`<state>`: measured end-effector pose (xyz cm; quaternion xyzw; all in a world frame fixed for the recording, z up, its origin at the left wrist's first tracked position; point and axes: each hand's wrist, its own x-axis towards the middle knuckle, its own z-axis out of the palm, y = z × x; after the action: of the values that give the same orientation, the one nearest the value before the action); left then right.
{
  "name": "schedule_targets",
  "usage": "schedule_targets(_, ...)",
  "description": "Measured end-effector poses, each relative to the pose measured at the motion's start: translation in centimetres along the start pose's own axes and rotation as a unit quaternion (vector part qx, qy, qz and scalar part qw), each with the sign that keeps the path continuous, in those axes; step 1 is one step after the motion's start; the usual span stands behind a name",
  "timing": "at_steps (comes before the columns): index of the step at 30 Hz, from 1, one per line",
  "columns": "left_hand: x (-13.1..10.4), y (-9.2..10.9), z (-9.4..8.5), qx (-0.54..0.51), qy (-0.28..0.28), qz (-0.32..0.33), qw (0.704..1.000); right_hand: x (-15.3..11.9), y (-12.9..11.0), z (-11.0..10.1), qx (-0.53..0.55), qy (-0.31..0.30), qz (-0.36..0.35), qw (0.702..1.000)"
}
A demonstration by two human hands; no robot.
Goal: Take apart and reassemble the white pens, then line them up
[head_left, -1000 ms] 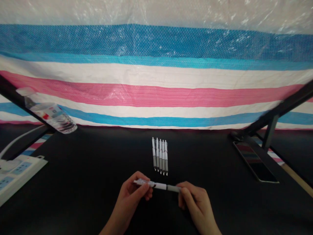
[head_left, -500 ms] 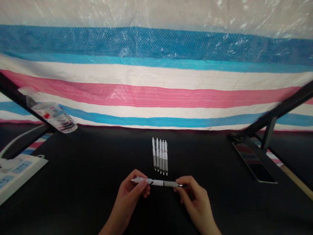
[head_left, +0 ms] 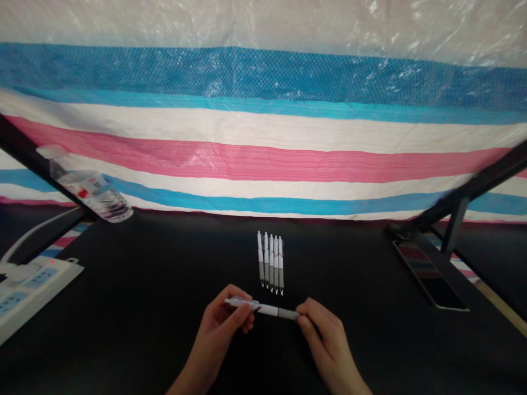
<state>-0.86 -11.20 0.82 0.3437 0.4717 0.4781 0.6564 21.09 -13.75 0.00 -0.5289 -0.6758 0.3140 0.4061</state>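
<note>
A white pen with a grey grip (head_left: 268, 310) is held roughly level between my two hands, sloping slightly down to the right. My left hand (head_left: 226, 318) pinches its white clip end between thumb and fingers. Thumb and forefinger of my right hand (head_left: 323, 332) are closed on the tip end, so the metal tip is hidden. Just beyond, several similar white and grey pens (head_left: 270, 263) lie side by side in a row on the black table (head_left: 164, 285), their tips pointing toward me.
At the left a white power strip (head_left: 41, 291) lies with a plug in it. Behind it a clear plastic bottle (head_left: 96, 195) leans by a black bar. A smartphone (head_left: 430, 277) lies at the right near another black support (head_left: 457, 214). Striped sheeting (head_left: 263, 164) hangs at the back.
My right fingers have closed over the pen's tip, which showed before. The pen has tilted a little, its right end now lower. The row of pens lies as before.
</note>
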Motion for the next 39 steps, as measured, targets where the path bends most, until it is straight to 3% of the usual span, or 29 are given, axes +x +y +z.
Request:
schedule_targets(5, 0.1, -0.1, 0.4, 0.002, 0.014, 0.034, 0.999, 0.2, -0.3, 0.2, 0.002, -0.028, 0.018, 0.999)
schedule_targets(12, 0.5, -0.6, 0.9, -0.025, 0.025, 0.059, 0.998, 0.2, -1.0, 0.7, -0.009, -0.158, -0.003, 0.987)
schedule_targets(17, 0.4, -0.4, 1.0, -0.019, 0.013, 0.067, 0.997, -0.3, -0.7, 0.6, -0.003, -0.122, 0.005, 0.992)
schedule_targets(25, -0.2, 0.0, 2.1, -0.016, 0.02, 0.081, 0.996, -0.3, -0.7, 0.6, 0.008, -0.146, 0.033, 0.989)
schedule_targets(32, 0.2, -0.2, 1.5, -0.014, 0.047, 0.091, 0.995, -0.3, -0.8, 0.5, -0.003, -0.159, 0.041, 0.986)
schedule_targets(39, 0.5, -0.7, 0.8, -0.017, 0.029, 0.096, 0.995, -0.3, -0.9, 0.5, -0.016, -0.165, 0.03, 0.986)
